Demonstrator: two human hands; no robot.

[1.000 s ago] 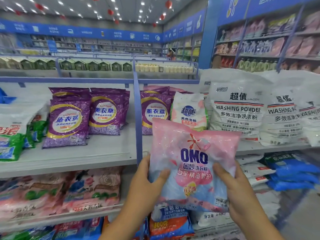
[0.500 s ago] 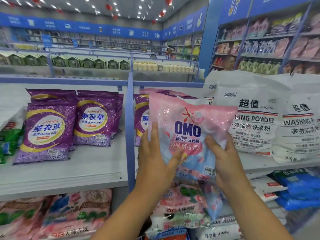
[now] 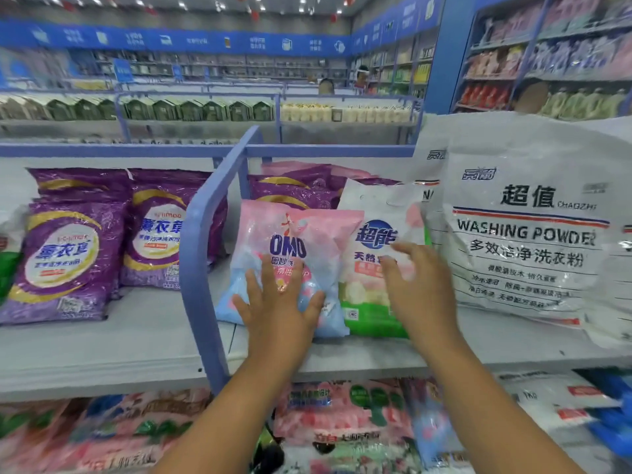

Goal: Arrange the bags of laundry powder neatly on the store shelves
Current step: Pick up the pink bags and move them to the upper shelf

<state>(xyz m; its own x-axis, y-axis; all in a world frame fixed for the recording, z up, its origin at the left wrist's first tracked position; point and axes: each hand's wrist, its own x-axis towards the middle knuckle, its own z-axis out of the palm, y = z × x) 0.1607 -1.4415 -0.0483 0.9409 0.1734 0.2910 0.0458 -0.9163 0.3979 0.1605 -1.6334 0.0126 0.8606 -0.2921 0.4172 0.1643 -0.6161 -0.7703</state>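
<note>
Two hands out: left hand (image 3: 278, 302) spread flat on the pink OMO bag (image 3: 294, 248) near the shelf (image 3: 136, 343) front edge, right hand (image 3: 415, 285) spread, hovering. Leaning bag could slump forward.

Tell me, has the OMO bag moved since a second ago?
Yes. The OMO bag went from held out below the shelf edge up and back onto the shelf, just right of the blue divider.

one pink OMO bag (image 3: 301, 234), two hands (image 3: 278, 309)
</note>
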